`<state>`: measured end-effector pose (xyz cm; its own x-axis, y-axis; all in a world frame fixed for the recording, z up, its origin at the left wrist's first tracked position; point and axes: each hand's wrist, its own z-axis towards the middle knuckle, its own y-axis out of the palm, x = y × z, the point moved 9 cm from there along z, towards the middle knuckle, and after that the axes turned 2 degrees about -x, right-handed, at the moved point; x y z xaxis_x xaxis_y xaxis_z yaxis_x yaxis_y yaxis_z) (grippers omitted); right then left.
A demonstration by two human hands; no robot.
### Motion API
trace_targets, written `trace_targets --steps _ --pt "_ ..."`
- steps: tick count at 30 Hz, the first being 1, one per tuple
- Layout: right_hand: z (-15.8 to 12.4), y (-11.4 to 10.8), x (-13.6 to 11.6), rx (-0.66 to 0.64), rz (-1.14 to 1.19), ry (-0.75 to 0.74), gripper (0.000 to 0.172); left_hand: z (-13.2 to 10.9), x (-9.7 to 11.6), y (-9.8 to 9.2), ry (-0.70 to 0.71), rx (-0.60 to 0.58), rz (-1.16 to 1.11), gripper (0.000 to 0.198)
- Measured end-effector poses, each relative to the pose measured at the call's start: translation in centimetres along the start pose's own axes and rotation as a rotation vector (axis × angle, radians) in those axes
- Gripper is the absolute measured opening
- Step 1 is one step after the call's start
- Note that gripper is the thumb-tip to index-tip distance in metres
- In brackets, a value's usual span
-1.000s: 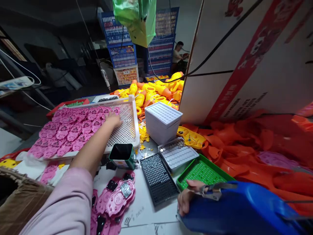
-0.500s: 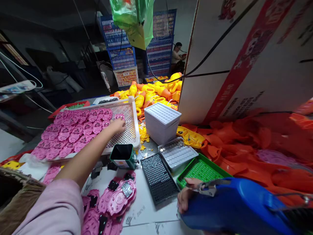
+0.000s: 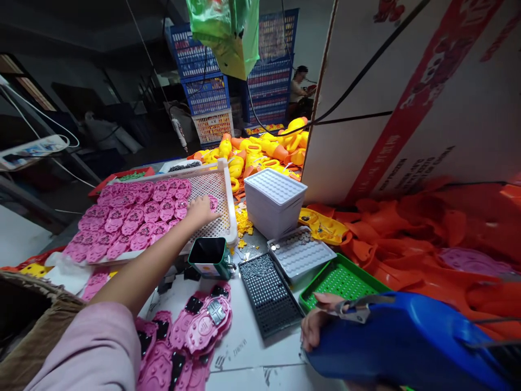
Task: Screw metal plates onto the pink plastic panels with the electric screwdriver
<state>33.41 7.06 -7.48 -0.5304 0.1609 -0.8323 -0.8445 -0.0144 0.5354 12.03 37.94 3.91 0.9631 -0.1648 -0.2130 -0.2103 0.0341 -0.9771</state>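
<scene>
My left hand [image 3: 201,210] reaches out over a white perforated tray [image 3: 215,187] and rests, fingers curled down, on a pink plastic piece [image 3: 211,203] at the right end of the rows of pink pieces [image 3: 134,217]. My right hand [image 3: 315,326] is at the bottom right, wrapped round the front of a blue power tool [image 3: 402,342] with a metal clip. More pink pieces with black and metal inserts [image 3: 199,331] lie on the white table in front of me.
A green cup [image 3: 209,256], a black grid tray [image 3: 268,293], a grey grid tray [image 3: 301,252], a green grid tray [image 3: 340,279] and a stack of white trays [image 3: 274,201] stand mid-table. Orange and yellow plastic parts [image 3: 407,239] pile at right below a big carton [image 3: 407,92]. A person [image 3: 299,89] sits behind.
My left hand has slid rightward along the white tray, setting a pink piece at the right end of the rows. The right hand and blue tool stayed put.
</scene>
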Motion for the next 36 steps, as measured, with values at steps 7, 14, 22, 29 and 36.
trace_targets --steps 7,14,22,29,36 --pt "0.2 1.6 -1.1 -0.106 0.103 -0.063 0.088 0.1 0.1 -0.3 -0.11 -0.035 0.004 0.042" --pt "-0.2 1.6 -2.1 -0.082 0.033 -0.09 0.092 -0.9 -0.2 -2.0 -0.102 -0.055 -0.05 0.054" --pt "0.8 3.4 -4.6 -0.063 0.01 -0.124 0.074 -8.6 -0.7 -11.1 0.103 -0.045 -0.285 0.071" --pt "0.8 3.2 -5.3 -0.002 -0.006 -0.098 0.069 -24.3 6.3 -5.8 0.529 -0.345 -0.481 0.067" --pt "0.9 4.5 -5.9 -0.03 -0.009 -0.119 0.068 -33.4 10.9 3.2 0.865 -0.479 -0.19 0.07"
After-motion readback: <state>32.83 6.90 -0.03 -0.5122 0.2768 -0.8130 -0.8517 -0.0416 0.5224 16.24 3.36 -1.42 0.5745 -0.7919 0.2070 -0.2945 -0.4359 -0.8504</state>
